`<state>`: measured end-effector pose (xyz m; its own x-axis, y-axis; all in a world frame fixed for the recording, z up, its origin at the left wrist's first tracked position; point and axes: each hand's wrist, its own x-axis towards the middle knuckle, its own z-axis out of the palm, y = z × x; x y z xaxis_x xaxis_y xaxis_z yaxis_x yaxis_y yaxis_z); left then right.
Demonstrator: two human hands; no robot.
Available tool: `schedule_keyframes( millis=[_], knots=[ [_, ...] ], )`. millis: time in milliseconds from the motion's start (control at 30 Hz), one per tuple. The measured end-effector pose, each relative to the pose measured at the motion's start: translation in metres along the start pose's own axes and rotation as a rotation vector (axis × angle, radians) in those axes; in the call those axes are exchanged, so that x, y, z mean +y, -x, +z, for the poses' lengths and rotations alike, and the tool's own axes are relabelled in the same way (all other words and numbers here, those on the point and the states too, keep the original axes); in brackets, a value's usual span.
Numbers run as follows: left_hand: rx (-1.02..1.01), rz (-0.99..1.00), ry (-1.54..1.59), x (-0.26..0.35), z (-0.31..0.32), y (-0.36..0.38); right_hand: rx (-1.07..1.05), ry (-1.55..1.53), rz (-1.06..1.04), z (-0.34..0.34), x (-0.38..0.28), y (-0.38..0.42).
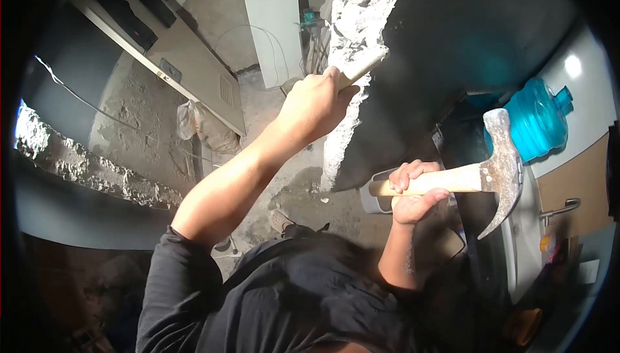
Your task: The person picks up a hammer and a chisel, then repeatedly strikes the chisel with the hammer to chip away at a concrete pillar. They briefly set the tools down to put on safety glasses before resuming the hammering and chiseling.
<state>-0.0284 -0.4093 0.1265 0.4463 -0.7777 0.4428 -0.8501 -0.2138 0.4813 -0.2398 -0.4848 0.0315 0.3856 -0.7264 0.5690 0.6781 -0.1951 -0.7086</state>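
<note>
My left hand is closed around a chisel, a dusty, pale bar. The chisel's far end lies at the broken wall edge, a rough white strip of masonry; whether it touches is hard to tell. My right hand grips the light wooden handle of a claw hammer. The hammer's worn, rusty head points away to the right, its claw curving down toward me. The hammer and the chisel are well apart.
A blue water jug lies at the right, beyond the hammer head. A door with a metal handle stands at the right. On the left are another rough wall edge, an open door and a hanging plastic bag.
</note>
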Motion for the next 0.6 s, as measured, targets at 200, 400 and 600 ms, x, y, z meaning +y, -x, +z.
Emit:
schedule_keyframes(
  millis=[200, 400, 600],
  knots=[
    [0.127, 0.206, 0.183, -0.039, 0.031, 0.004, 0.021, -0.025, 0.203, 0.021, 0.031, 0.011],
    [-0.105, -0.251, 0.308, 0.005, -0.008, -0.007, 0.042, 0.024, 0.317, 0.003, 0.053, 0.031],
    [-0.015, -0.164, 0.171, -0.002, 0.032, 0.0, 0.225, -0.302, 0.442, 0.002, 0.077, 0.025]
  ],
)
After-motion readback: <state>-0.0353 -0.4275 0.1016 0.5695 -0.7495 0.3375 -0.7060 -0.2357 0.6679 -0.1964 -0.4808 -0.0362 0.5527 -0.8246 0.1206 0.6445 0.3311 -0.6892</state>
